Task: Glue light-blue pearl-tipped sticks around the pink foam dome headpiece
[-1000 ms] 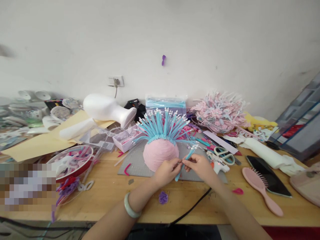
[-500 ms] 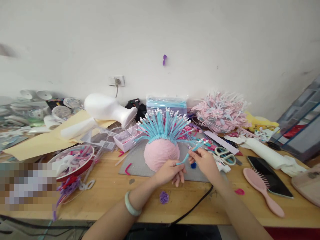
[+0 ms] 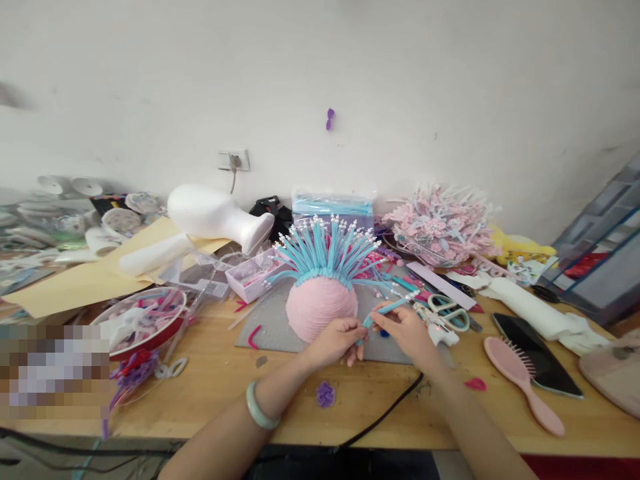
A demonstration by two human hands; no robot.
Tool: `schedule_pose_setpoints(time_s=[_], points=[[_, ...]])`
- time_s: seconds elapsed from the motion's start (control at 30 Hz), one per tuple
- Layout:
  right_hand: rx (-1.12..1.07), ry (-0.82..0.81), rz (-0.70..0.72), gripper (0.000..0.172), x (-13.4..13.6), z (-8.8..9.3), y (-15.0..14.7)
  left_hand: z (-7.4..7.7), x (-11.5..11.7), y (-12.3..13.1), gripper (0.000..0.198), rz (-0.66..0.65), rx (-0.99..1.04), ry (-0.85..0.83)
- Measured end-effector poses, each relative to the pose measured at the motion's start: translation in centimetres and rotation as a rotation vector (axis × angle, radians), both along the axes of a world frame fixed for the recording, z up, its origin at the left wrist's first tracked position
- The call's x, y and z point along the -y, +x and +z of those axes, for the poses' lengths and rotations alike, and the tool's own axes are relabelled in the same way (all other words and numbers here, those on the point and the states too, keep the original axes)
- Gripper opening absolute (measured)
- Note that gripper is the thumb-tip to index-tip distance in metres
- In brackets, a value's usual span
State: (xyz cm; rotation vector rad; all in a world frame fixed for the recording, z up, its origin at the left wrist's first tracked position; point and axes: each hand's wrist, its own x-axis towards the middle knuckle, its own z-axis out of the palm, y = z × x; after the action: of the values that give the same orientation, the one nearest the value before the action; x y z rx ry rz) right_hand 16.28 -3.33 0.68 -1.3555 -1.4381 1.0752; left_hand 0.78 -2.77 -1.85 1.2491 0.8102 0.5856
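Observation:
Between my hands is a small bundle of blue fuzzy stems [image 3: 391, 306] tipped with white beads, like pipe cleaners. The fingers of my right hand [image 3: 403, 328] pinch the bundle along its middle. My left hand [image 3: 343, 339] is closed around its lower end, thumb against forefinger, in front of the pink rounded form [image 3: 317, 308]. Along the top of that form stands a fan of blue bead-tipped stems [image 3: 327, 252], gathered at a blue band. The form rests on a grey mat [image 3: 277, 337].
A purple flower [image 3: 325, 394] lies near the front edge. On the right are white-handled scissors [image 3: 450, 313], a pink hairbrush [image 3: 523, 383] and a black tablet [image 3: 545, 363]. Leftward stand a red-rimmed bowl [image 3: 175, 327] and a white foam head [image 3: 215, 217]. A black cable [image 3: 385, 417] crosses the front.
My right hand has shifted slightly left and lower, closer to my left hand. The bundle lies flatter, its beaded tips lower. My left fingers have curled more around the lower end.

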Motion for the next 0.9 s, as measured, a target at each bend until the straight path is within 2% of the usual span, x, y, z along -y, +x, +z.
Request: schedule_pose_setpoints(time_s=[0.13,0.33,0.5,0.7,0.9], points=[[0.085,-0.003,0.104,0.026,-0.1,-0.4,0.0,0.2,0.0,-0.1,0.029,0.008,-0.077,0.074],[0.128,-0.074,0.140,0.025,-0.3,0.0,1.2,0.4,0.1,-0.3,0.022,0.007,-0.141,0.110],[0.096,-0.211,0.155,0.021,-0.3,0.3,1.7,0.3,0.1,-0.2,0.019,-0.020,-0.204,0.092],[0.035,-0.243,0.091,0.021,-0.4,0.1,1.5,0.2,0.2,0.0,0.016,-0.026,-0.188,0.041],[-0.059,-0.197,-0.023,0.028,-0.9,0.1,0.9,0.4,0.2,-0.2,0.022,-0.028,-0.230,0.144]])
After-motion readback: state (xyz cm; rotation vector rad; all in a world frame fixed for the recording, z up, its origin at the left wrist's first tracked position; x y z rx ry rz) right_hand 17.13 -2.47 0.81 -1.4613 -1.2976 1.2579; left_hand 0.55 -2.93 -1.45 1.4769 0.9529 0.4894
